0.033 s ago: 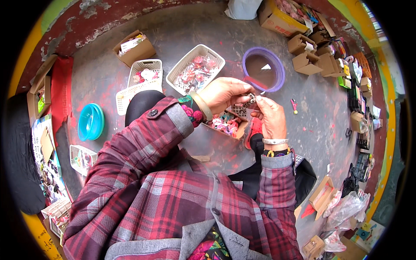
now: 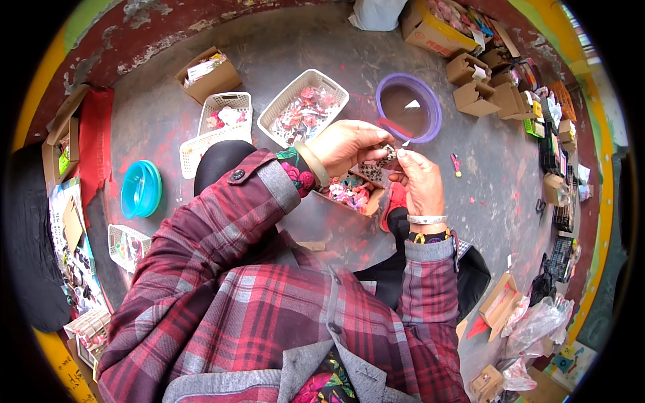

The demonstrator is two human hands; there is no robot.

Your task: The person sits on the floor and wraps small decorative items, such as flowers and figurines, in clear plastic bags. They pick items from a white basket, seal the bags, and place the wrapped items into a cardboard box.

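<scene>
My left hand [image 2: 342, 149] and my right hand [image 2: 420, 183] meet in front of me, both with fingers pinched. Between them is a small dark-and-light patterned piece [image 2: 386, 157]; its exact kind is too small to tell, and fingers cover part of it. Directly beneath, a cardboard box [image 2: 369, 205] holds pink, red and white small pieces [image 2: 348, 191]. More patterned bits show at its far side, partly behind my hands. Just beyond my left hand stands a white basket [image 2: 269, 113] of pink pieces in clear wrapping.
A purple basin [image 2: 439, 114] of murky water stands ahead right. Smaller white baskets [image 2: 191, 154] and an open carton [image 2: 222, 79] are ahead left, with turquoise basins [image 2: 141, 189] farther left. Cartons [image 2: 476, 98] and crates line the right wall; clear plastic bags [image 2: 537, 330] lie nearer.
</scene>
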